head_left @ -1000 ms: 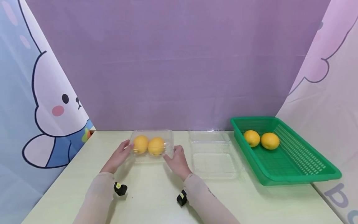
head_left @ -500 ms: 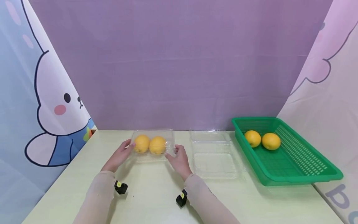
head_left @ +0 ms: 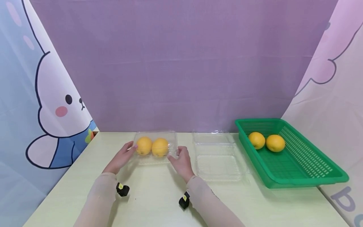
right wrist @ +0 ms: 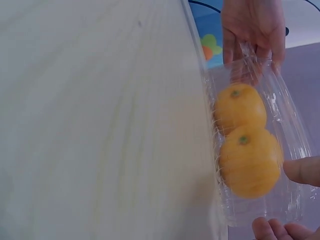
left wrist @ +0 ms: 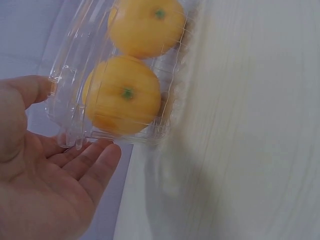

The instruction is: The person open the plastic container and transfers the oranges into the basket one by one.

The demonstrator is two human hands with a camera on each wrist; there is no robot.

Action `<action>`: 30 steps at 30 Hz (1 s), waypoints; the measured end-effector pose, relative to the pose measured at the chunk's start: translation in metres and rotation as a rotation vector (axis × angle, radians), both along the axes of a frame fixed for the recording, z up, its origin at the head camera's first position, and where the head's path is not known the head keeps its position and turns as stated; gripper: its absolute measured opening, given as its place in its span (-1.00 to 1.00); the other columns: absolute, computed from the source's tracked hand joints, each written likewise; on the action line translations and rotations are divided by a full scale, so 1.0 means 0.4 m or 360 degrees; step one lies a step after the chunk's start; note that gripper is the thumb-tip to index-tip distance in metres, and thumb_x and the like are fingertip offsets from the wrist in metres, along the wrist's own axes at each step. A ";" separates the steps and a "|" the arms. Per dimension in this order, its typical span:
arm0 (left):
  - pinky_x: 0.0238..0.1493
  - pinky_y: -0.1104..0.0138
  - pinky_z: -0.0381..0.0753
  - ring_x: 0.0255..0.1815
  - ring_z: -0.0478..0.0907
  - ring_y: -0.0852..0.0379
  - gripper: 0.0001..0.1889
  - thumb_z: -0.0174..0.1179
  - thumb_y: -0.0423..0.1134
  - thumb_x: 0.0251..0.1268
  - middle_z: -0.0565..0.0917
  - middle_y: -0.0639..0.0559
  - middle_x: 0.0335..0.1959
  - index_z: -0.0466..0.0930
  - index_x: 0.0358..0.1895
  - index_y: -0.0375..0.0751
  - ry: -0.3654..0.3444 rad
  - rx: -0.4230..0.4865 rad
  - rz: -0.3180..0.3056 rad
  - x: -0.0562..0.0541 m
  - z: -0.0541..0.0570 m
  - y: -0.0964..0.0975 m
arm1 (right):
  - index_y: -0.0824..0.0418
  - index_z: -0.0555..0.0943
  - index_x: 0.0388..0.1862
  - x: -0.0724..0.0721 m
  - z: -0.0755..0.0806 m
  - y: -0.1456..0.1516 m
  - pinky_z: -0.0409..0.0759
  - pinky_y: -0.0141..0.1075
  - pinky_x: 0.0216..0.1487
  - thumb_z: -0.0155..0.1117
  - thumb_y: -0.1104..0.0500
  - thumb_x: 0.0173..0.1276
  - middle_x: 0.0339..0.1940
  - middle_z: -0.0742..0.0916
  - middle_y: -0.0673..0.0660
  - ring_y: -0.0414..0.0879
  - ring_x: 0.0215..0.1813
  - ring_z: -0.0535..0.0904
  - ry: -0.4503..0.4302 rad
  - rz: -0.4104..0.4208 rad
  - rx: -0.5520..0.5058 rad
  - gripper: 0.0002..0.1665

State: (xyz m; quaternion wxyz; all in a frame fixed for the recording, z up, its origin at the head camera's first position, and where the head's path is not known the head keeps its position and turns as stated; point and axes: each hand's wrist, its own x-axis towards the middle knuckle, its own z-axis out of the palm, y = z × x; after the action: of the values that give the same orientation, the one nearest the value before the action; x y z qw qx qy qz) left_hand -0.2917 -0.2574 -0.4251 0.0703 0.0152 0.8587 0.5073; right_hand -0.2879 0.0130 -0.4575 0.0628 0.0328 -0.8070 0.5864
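Box [head_left: 155,135], clear plastic, held at both ends near the far edge of the bench [head_left: 153,201], two oranges [head_left: 144,146] side by side inside! My left hand [head_left: 121,159]: thumb on top, fingers [left wrist: 102,170] under the end. My right hand [head_left: 182,163]: same pinch, opposite end. Is that lid [left wrist: 65,82] latched? Can't tell, and there's the danger: if it's loose, tilting could spring it and send the fruit rolling. Squeeze too hard and such thin plastic might buckle; too lightly, and the weight could drag a corner out of my grip. One side rising quicker would slide both to the low end, I reckon. And swinging right could clip the second box [head_left: 216,164], lid laid back, beside my right hand.
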 end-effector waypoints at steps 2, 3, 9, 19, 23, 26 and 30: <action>0.47 -0.26 -0.07 0.55 -0.07 -0.36 -0.18 -0.16 0.19 0.60 -0.12 -0.34 0.60 -0.22 0.62 -0.27 -0.0002 -0.0003 -0.0001 -0.003 -0.002 -0.002 | 0.38 0.31 0.29 0.000 0.002 -0.001 0.51 0.03 0.22 0.44 0.19 0.30 0.12 0.53 0.26 0.17 0.20 0.49 -0.0005 -0.0005 -0.0032 -0.30; 0.46 -0.27 -0.07 0.55 -0.09 -0.36 -0.18 -0.16 0.19 0.60 -0.12 -0.34 0.60 -0.22 0.62 -0.27 -0.0006 -0.0005 0.0000 -0.004 -0.002 -0.003 | 0.38 0.31 0.29 0.001 0.003 -0.001 0.51 0.03 0.21 0.44 0.20 0.30 0.12 0.53 0.27 0.17 0.19 0.49 -0.0014 -0.0007 -0.0059 -0.30; 0.45 -0.29 -0.08 0.56 -0.12 -0.35 -0.16 -0.16 0.22 0.59 -0.12 -0.32 0.61 -0.22 0.62 -0.25 -0.0025 -0.0022 0.0015 -0.005 -0.001 -0.003 | 0.38 0.28 0.29 -0.004 0.003 -0.003 0.62 -0.07 -0.03 0.44 0.29 0.25 0.02 0.52 0.27 0.10 0.01 0.53 -0.0093 -0.0016 -0.0220 -0.28; 0.45 -0.30 -0.05 0.55 -0.10 -0.37 -0.15 -0.13 0.21 0.58 -0.11 -0.35 0.60 -0.21 0.62 -0.28 -0.0024 -0.0041 0.0001 -0.003 0.009 0.000 | 0.36 0.29 0.24 -0.006 0.006 -0.012 0.63 -0.20 -0.21 0.43 0.35 0.21 -0.10 0.51 0.22 0.03 -0.16 0.57 -0.0079 -0.0069 -0.0256 -0.31; 0.45 -0.29 -0.05 0.56 -0.10 -0.36 -0.16 -0.14 0.21 0.58 -0.10 -0.34 0.60 -0.20 0.62 -0.27 -0.0020 -0.0038 0.0012 -0.005 0.006 0.000 | 0.37 0.31 0.19 -0.004 0.011 -0.007 0.58 -0.24 -0.25 0.41 0.34 0.22 -0.14 0.53 0.22 0.02 -0.18 0.56 -0.0113 -0.0054 -0.0308 -0.37; 0.46 -0.28 -0.05 0.55 -0.08 -0.36 -0.17 -0.14 0.20 0.59 -0.10 -0.34 0.60 -0.20 0.62 -0.26 -0.0022 -0.0027 0.0013 -0.004 0.006 0.001 | 0.40 0.32 0.13 -0.005 0.009 -0.004 0.54 -0.29 -0.24 0.38 0.34 0.24 -0.18 0.53 0.19 -0.02 -0.19 0.52 -0.0118 -0.0032 -0.0366 -0.43; 0.45 -0.29 -0.05 0.55 -0.08 -0.36 -0.17 -0.15 0.21 0.59 -0.10 -0.34 0.60 -0.21 0.62 -0.26 -0.0023 -0.0026 0.0004 -0.001 0.008 0.004 | 0.44 0.33 0.07 0.001 0.004 -0.001 0.53 -0.35 -0.25 0.37 0.33 0.27 -0.27 0.53 0.14 -0.08 -0.24 0.49 -0.0053 -0.0008 -0.0394 -0.49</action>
State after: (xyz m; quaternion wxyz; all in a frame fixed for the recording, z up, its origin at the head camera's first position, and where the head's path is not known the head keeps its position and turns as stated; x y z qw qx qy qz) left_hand -0.2922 -0.2560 -0.4220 0.0759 0.0098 0.8624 0.5004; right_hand -0.2876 0.0125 -0.4559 0.0545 0.0130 -0.7294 0.6818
